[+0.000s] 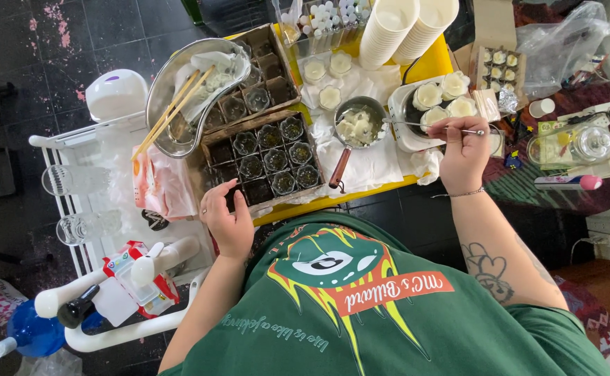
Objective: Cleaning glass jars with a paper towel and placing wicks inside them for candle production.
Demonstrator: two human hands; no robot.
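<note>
The left hand (227,221) rests at the near edge of the yellow table (434,64), fingers loosely apart and holding nothing, its fingertips touching the near rim of a cardboard tray (262,161) divided into cells that hold small dark glass jars. The right hand (464,152) is pinched shut on the handle of a long metal spoon (416,126), whose bowl reaches left to the rim of a small saucepan (357,125) with a wooden handle; pale wax chunks lie in the pan. Just behind the spoon, by the table's right edge, sits a dark pot (416,111) with four filled white candles (452,85) in it. To handle this well, the spoon seems best kept level and moved slowly over the white cloth (371,163), with the free hand steadying the tray, since wax would drip easily. Farther off, at the far edge, stand stacked paper cups (387,31), and to the left a steel bowl (180,94) with chopsticks.
</note>
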